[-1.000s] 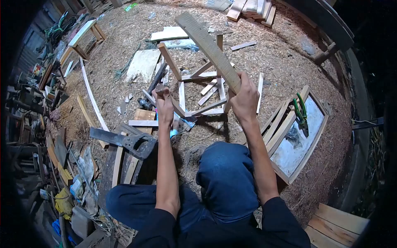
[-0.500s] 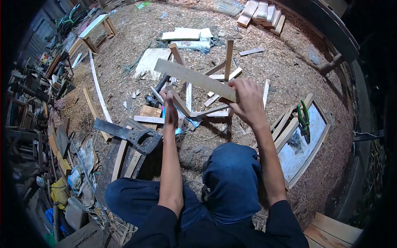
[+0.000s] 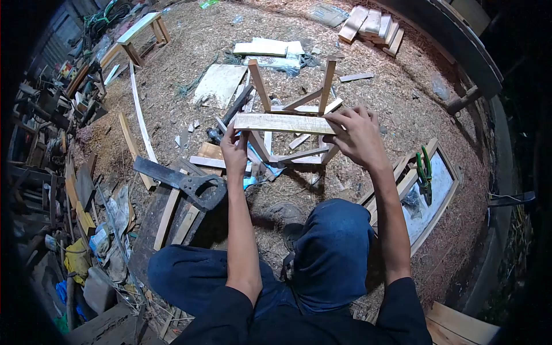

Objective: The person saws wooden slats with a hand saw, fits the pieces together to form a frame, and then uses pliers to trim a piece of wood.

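A flat wooden board (image 3: 282, 122) lies level across the near legs of an upturned wooden stool frame (image 3: 303, 106). At the board's left end, my left hand (image 3: 234, 154) is closed around the corner where board and leg meet. My right hand (image 3: 357, 135) grips the right end, thumb and fingers on the board. The frame's far legs stick up behind the board, with crossbars low between them. Part of the frame is hidden behind the board and my hands.
A handsaw (image 3: 179, 183) rests on a dark block at the left. Green-handled pliers (image 3: 424, 172) lie on a framed panel (image 3: 440, 192) at the right. Behind are stacked planks (image 3: 371, 29), a small bench (image 3: 140, 30) and wood scraps over shavings.
The board has swung from a tilted, raised pose to level across the frame. My left hand has closed on its left end; my right hand has shifted slightly right.
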### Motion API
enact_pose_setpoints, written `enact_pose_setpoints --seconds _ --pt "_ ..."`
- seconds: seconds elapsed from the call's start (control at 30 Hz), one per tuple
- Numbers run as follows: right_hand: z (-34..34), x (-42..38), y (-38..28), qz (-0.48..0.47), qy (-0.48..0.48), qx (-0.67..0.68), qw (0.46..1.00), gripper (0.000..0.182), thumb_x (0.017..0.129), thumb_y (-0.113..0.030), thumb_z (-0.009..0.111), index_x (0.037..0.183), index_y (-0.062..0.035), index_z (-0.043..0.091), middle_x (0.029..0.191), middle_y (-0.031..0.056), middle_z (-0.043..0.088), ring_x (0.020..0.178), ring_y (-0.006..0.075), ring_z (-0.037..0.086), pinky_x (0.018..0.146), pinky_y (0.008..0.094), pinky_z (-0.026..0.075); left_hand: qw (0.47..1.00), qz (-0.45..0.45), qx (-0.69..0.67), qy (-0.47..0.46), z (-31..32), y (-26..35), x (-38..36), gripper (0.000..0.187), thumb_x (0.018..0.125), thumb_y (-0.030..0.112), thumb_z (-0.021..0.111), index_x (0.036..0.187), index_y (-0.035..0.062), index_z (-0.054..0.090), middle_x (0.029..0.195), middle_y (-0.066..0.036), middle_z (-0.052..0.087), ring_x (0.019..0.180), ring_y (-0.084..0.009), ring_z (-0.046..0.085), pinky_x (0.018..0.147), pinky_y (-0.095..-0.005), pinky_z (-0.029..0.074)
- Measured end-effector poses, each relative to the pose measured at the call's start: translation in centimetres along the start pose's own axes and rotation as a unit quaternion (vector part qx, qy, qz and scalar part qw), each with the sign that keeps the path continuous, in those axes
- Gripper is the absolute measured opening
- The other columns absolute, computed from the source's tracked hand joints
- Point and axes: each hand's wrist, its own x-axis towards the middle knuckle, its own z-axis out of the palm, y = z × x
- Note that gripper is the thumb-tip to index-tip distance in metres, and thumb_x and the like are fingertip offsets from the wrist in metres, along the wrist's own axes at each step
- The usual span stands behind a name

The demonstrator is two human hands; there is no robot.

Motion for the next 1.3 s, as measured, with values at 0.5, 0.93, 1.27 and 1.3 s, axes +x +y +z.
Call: enact_pose_setpoints --seconds 0.5,0.93,1.27,1.3 --pt "0.7 0.3 0.1 0.035 -0.045 0.056 0.997 0.049 0.080 -0.034 0.075 0.126 -0.0238 0.063 0.097 0.0060 0.061 0.097 0.0240 0.055 0.085 0.0384 0.044 0.998 -0.046 -0.044 -0.026 -0.2 2.3 0.1 0.041 0.094 0.002 0.060 0.135 0.0017 0.054 0.111 -0.008 0.067 0.097 -0.0102 0.061 0.088 -0.0238 0.048" --pt "-2.3 -2.7 1.5 0.154 -0.019 0.169 0.973 0.054 0.075 -0.021 0.079 0.126 -0.0134 0.062 0.108 0.0124 0.066 0.100 0.0284 0.063 0.089 0.0408 0.049 0.991 -0.112 -0.025 -0.066 -2.1 1.9 0.9 0.051 0.089 -0.016 0.044 0.137 0.0000 0.051 0.125 -0.012 0.061 0.112 -0.0185 0.062 0.102 -0.0321 0.048" --pt "-0.7 -3.4 2.6 0.187 0.034 0.309 0.932 0.042 0.079 -0.009 0.073 0.120 -0.0046 0.063 0.108 0.0179 0.067 0.097 0.0294 0.066 0.084 0.0378 0.052 0.990 -0.118 -0.002 -0.076 -2.7 2.6 1.1 0.047 0.094 -0.005 0.056 0.140 -0.0008 0.046 0.127 -0.013 0.060 0.111 -0.0184 0.062 0.099 -0.0301 0.049" --pt "-0.7 -3.4 2.7 0.176 0.043 0.314 0.932 0.042 0.080 -0.008 0.073 0.121 -0.0050 0.063 0.108 0.0177 0.067 0.097 0.0290 0.066 0.084 0.0377 0.052 0.990 -0.118 -0.001 -0.076 -2.6 3.1 1.1 0.047 0.094 -0.005 0.056 0.140 -0.0008 0.046 0.127 -0.013 0.060 0.111 -0.0184 0.062 0.099 -0.0301 0.049"
